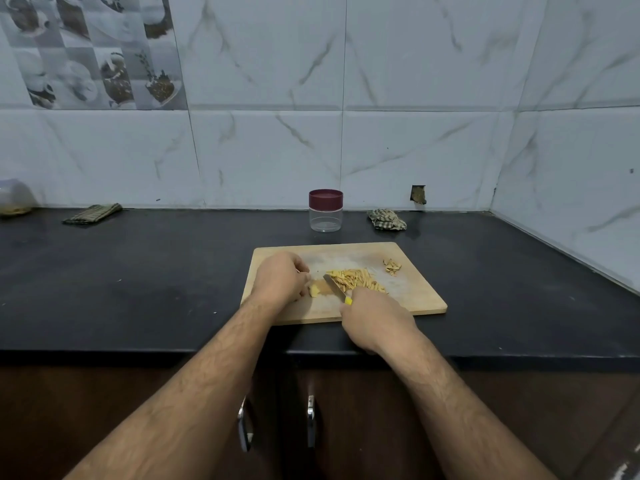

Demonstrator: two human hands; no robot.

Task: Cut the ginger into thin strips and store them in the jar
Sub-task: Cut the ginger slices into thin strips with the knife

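Note:
A wooden cutting board (pixel 412 299) lies on the black counter. My left hand (pixel 278 277) has its fingers curled over a small yellow ginger piece (pixel 315 290) at the board's left. My right hand (pixel 375 318) grips the yellow handle of a knife (pixel 335 288), whose blade rests on the board between the ginger piece and a pile of thin ginger strips (pixel 356 280). A small heap of peel scraps (pixel 392 266) sits at the board's right. Behind the board stands a clear jar (pixel 325 220) with a maroon lid on it.
A crumpled checked cloth (pixel 386 220) lies right of the jar, and a folded cloth (pixel 92 213) at the far left by a plastic container (pixel 15 197). Tiled walls close the back and right. Cabinet doors with metal handles (pixel 244 422) are below the counter edge.

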